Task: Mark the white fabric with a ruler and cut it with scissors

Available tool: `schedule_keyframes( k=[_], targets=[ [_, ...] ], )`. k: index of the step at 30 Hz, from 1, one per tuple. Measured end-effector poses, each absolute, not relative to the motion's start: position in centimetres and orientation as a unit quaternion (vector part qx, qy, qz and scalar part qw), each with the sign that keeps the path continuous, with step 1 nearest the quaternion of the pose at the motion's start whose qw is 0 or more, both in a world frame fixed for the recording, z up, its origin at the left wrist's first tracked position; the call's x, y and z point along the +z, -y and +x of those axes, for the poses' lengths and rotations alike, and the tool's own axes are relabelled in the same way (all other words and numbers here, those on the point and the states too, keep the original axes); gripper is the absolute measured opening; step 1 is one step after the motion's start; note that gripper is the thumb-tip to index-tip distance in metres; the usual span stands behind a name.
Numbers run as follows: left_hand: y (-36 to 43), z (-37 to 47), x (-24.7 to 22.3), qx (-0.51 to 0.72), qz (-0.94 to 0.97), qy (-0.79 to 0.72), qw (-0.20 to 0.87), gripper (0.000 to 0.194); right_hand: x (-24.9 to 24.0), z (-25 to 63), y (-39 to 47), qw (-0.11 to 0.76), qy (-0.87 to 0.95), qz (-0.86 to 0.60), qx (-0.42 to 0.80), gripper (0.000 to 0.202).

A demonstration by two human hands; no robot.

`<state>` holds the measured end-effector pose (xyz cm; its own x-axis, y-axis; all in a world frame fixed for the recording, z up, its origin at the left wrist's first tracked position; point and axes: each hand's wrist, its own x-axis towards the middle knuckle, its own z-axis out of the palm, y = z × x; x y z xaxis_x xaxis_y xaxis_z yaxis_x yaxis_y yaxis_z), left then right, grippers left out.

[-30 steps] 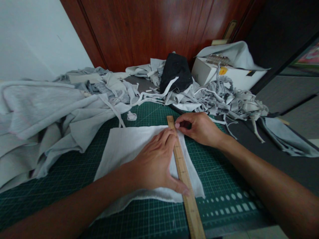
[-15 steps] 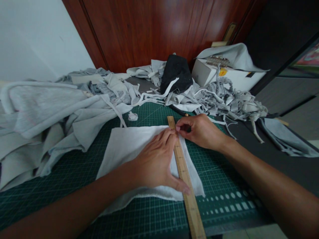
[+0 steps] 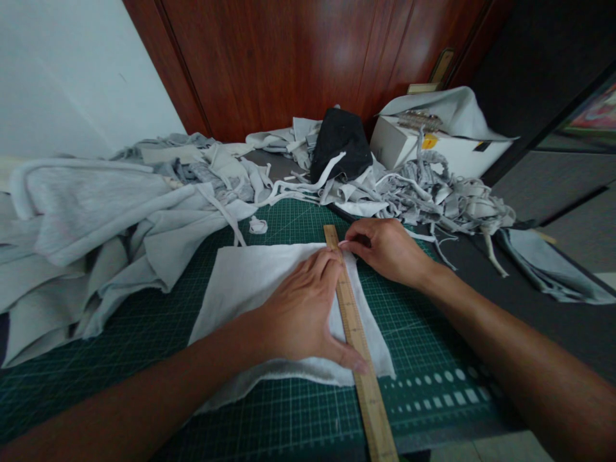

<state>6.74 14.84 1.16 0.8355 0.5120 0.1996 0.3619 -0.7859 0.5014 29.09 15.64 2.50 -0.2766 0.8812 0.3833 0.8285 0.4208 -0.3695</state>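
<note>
A piece of white fabric (image 3: 245,282) lies on the green cutting mat (image 3: 433,333), with a wooden ruler (image 3: 353,314) laid lengthwise over its right part. Spread across fabric and ruler, my left hand (image 3: 303,314) presses down, its thumb on the ruler's lower half and its fingertips near the far end. My right hand (image 3: 385,250) is closed in a pinch just right of the ruler's far end. A bit of the fabric's far edge shows between its thumb and finger. The fabric strip right of the ruler lies flat lower down.
Grey fabric pieces (image 3: 158,237) are heaped at the left. Behind the mat lie a black cloth bundle (image 3: 341,144), tangled grey scraps (image 3: 433,192) and a white box (image 3: 452,151). A small white scrap (image 3: 258,225) rests beyond the fabric. Folded grey cloth (image 3: 553,266) lies at right.
My right hand has shifted slightly away from me, and a bit of white edge now shows at its fingertips. My left hand and the ruler have stayed in place.
</note>
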Motion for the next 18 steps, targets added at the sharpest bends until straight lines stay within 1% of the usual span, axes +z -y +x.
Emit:
schedule_keyframes(
  k=[2, 6, 11, 15, 18],
  targets=[
    [-14.8, 6.7, 1.3, 0.166, 0.929, -0.237, 0.231, 0.108, 2.6, 29.2, -15.6, 0.297, 0.781, -0.548, 0.045, 0.013],
    [-14.8, 6.7, 1.1, 0.171, 0.928, -0.236, 0.231, 0.108, 2.6, 29.2, -15.5, 0.354, 0.746, -0.554, 0.112, 0.016],
    [-14.9, 6.7, 0.9, 0.186, 0.931, -0.222, 0.224, 0.104, 2.0, 29.1, -15.8, 0.370, 0.717, -0.560, 0.187, 0.019],
    [-14.9, 6.7, 1.0, 0.176, 0.933, -0.223, 0.220, 0.106, 1.5, 29.2, -16.1, 0.385, 0.699, -0.553, 0.237, 0.017],
    [-14.9, 6.7, 1.1, 0.165, 0.934, -0.228, 0.219, 0.106, 1.3, 29.4, -16.2, 0.393, 0.699, -0.542, 0.251, 0.016]
  ],
)
